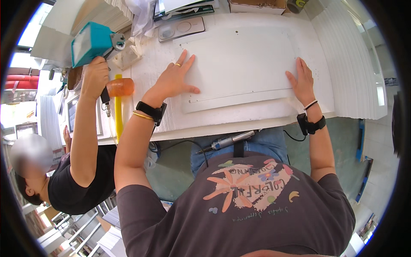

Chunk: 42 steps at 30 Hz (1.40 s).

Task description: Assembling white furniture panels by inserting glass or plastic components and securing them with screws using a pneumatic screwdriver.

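Observation:
A flat white rectangular panel (pixel 239 62) with small holes near its edges lies on the white worktable. My left hand (pixel 173 79) rests at the panel's left edge, fingers and thumb spread, holding nothing. At the right edge my right hand (pixel 303 81) lies with its fingers stretched out and the thumb apart, touching the panel. Across my lap lies a grey power screwdriver (pixel 233 140). Just left of my left hand is a mallet (pixel 120 87) with an orange head and a yellow handle.
On the left, a co-worker's hand (pixel 95 77) grips a teal handheld device (pixel 90 43) with a black handle. Tall stacks of white panels (pixel 346 64) stand at the right. A grey case (pixel 181 29) and a cardboard box (pixel 257 6) sit at the back.

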### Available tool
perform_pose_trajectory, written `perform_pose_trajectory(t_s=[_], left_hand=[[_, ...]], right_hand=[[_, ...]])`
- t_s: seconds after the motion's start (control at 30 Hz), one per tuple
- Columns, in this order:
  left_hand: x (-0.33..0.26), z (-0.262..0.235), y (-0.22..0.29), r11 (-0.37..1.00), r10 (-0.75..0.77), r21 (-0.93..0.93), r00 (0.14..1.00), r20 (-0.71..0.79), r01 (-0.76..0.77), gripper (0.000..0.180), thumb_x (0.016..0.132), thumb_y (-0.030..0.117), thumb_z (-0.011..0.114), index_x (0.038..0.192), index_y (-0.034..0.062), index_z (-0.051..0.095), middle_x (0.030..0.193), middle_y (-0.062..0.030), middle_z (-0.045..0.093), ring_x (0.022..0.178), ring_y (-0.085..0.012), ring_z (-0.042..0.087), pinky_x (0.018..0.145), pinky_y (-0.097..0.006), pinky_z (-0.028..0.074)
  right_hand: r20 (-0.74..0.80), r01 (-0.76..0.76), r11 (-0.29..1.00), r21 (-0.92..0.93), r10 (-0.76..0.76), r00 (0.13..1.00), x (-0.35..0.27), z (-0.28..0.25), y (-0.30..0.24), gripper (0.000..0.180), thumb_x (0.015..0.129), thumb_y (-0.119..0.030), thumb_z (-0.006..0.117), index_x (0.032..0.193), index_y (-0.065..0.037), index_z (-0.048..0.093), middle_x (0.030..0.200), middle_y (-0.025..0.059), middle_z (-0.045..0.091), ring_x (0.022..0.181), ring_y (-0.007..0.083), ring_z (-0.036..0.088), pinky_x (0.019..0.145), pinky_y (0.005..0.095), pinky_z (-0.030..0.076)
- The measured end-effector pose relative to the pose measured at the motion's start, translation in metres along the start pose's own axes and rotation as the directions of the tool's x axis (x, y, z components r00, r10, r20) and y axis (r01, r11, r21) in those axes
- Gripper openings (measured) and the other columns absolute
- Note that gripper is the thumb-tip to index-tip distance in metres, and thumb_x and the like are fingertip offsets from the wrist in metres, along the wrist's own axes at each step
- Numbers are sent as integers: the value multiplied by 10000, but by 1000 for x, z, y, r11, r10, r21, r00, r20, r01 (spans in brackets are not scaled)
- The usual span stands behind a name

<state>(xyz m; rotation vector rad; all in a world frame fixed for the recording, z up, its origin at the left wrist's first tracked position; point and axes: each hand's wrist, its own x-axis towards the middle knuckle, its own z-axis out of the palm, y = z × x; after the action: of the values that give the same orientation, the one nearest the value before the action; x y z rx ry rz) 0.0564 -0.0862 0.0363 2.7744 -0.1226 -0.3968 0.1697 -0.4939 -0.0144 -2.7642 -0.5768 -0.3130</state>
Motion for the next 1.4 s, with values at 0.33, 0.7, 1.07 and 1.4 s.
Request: perform_pose_trajectory(t_s=[0.33,0.7,1.07,1.4], left_hand=[[-1,4,-4,999,12,31,1000,-5,-11,1031,610,483,739,1401,115,191,1471,-162,71,1181,-448,363,1032,-409,272],[-19,1,7,983,49,184,970,-239,-4,768,718,450,662,1304,68,343,1348,-216,300,1068,-388,469,915,-403,382],[-143,129,109,941,273,-196,961,-45,-277,267,789,153,587,998,-8,552,967,-161,576,931,-327,545,797,-378,450],[-122,171,125,976,200,-35,953,-225,-213,393,637,359,717,785,26,570,783,-133,567,777,-277,581,688,-376,474]], right_hand=[[205,113,993,-26,-106,973,-10,-22,-25,933,737,-574,587,1350,40,241,1417,215,217,1320,333,194,1070,412,177],[191,110,984,-139,-83,978,-16,-26,-24,823,795,-569,510,1352,-11,276,1427,193,209,1325,322,189,1073,396,175],[303,-243,421,874,-82,949,-89,-64,-97,133,899,-100,482,816,-6,528,658,46,578,631,99,560,608,222,434],[573,-351,528,774,-346,743,-155,-20,-110,184,847,-74,541,1009,12,555,740,89,629,688,121,609,625,234,477]])
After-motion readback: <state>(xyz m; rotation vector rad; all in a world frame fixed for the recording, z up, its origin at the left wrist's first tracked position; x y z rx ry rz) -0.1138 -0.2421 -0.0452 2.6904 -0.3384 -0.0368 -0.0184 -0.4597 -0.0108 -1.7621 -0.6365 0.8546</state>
